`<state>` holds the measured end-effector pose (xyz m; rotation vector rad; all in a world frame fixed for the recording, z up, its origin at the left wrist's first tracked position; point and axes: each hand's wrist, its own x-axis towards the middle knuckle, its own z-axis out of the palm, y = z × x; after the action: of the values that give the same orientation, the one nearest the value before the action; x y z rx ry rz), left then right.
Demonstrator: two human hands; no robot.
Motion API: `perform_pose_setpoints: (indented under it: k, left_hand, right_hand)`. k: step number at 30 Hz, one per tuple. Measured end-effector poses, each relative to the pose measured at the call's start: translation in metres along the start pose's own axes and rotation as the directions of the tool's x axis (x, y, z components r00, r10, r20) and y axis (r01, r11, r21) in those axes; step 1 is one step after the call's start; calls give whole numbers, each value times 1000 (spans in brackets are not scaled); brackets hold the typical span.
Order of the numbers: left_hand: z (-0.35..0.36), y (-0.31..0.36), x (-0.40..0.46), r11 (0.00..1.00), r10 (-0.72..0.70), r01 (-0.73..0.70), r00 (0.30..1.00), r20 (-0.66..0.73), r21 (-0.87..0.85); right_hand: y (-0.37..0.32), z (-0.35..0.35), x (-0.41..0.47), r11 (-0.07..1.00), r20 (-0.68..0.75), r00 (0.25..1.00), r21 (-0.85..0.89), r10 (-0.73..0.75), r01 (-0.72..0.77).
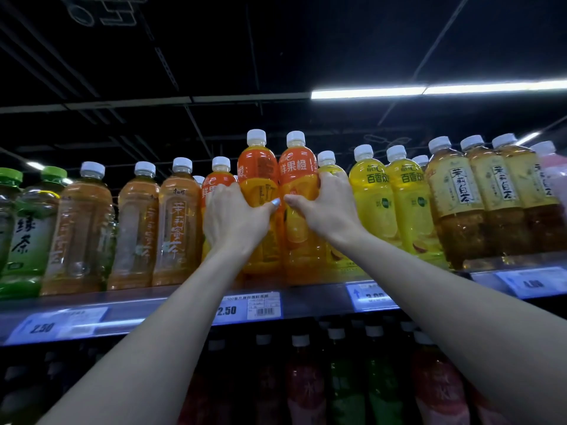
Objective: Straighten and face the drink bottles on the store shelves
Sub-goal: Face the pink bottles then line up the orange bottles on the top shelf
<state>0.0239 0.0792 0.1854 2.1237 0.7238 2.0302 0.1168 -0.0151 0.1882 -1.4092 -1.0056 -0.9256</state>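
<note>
Two orange juice bottles with white caps stand side by side at the middle of the top shelf (184,305). My left hand (234,219) is wrapped around the left orange bottle (257,167), whose label is turned partly sideways. My right hand (325,210) grips the right orange bottle (297,170), whose label faces forward. Both bottles sit higher than their neighbours; whether their bases touch the shelf is hidden by my arms. A third orange bottle (219,179) stands behind my left hand.
Amber tea bottles (181,222) and green tea bottles (30,228) fill the shelf to the left. Yellow juice bottles (372,197) and brown tea bottles (460,204) stand to the right. Price tags (248,306) line the shelf edge. Dark bottles (306,378) crowd the shelf below.
</note>
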Motion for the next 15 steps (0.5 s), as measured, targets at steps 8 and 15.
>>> perform_pose_setpoints:
  k: [8,15]
  left_hand:
    - [0,4,2,999,-34,34,999,29,15]
    - [3,5,4,998,-65,65,998,16,-12]
  right_hand:
    - [-3,5,-2,1000,-33,999,-23,-14,13]
    - [-4,12,-1,998,-47,999,-54,-22,20]
